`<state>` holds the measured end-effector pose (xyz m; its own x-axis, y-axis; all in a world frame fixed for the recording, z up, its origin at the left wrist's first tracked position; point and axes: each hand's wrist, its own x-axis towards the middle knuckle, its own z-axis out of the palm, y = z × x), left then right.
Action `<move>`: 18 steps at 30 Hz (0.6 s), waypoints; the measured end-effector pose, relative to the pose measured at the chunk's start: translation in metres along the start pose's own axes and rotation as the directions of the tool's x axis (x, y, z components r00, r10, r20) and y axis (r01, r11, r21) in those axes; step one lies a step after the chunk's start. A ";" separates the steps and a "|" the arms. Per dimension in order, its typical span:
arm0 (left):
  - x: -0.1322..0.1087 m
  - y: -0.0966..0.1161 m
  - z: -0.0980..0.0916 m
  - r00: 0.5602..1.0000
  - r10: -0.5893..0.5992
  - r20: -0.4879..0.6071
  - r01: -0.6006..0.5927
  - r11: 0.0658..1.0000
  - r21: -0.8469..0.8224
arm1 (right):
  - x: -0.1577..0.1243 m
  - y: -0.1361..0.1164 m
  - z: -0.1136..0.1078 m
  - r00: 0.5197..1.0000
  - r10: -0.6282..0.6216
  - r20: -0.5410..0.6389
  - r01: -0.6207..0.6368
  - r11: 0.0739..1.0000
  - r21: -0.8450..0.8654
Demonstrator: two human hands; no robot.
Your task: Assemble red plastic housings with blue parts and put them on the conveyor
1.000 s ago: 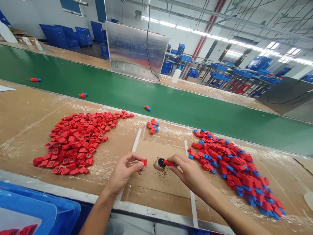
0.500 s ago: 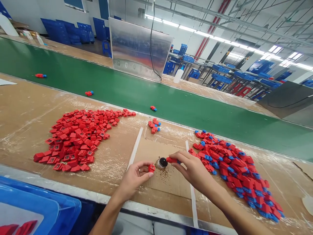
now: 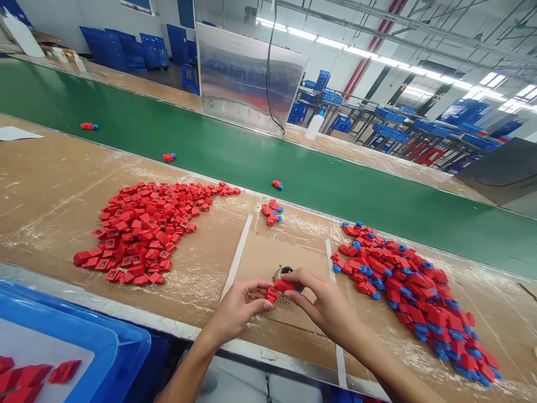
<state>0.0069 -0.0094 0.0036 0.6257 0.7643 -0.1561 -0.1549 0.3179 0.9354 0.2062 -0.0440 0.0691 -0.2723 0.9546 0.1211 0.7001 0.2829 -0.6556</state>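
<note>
My left hand [image 3: 240,307] pinches a small red plastic block [image 3: 271,294] between thumb and fingers. A second red piece [image 3: 284,285] is gripped in my right hand [image 3: 325,296], its end against or very close to the block; whether they touch I cannot tell. Behind my right fingertips stands a small round jar with a black top [image 3: 286,270], partly covered by them. Dark crumbs [image 3: 289,305] are scattered on the cardboard sheet [image 3: 268,252] below. To the left spreads a pile of red blocks [image 3: 142,224]; to the right, a pile of red-and-blue pieces [image 3: 411,285].
A green conveyor belt [image 3: 356,196] runs behind the work surface with a few red-and-blue pieces [image 3: 277,184] on it. Several more pieces [image 3: 272,211] lie just behind the cardboard. White tape strips [image 3: 238,254] flank it. Blue bins [image 3: 121,347] stand at the lower left.
My right hand has brought its red piece from the jar's black top toward the block in my left hand. The whole view has shifted slightly.
</note>
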 end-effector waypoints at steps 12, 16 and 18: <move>-0.001 0.001 0.000 0.999 -0.035 0.038 0.037 0.998 -0.052 | 0.000 -0.001 0.008 1.000 0.015 0.019 -0.015 1.000 -0.024; 0.000 0.000 0.000 0.998 -0.041 0.044 0.044 0.996 -0.074 | -0.002 -0.002 0.007 0.999 0.002 0.034 -0.001 1.000 -0.026; -0.001 0.000 0.000 0.998 -0.045 0.051 0.048 0.997 -0.067 | -0.003 -0.003 0.008 0.999 -0.004 0.034 0.005 0.999 -0.032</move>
<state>0.0066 -0.0100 0.0039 0.6699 0.7199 -0.1813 -0.1760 0.3913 0.9033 0.1996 -0.0489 0.0648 -0.2969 0.9498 0.0982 0.7194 0.2901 -0.6311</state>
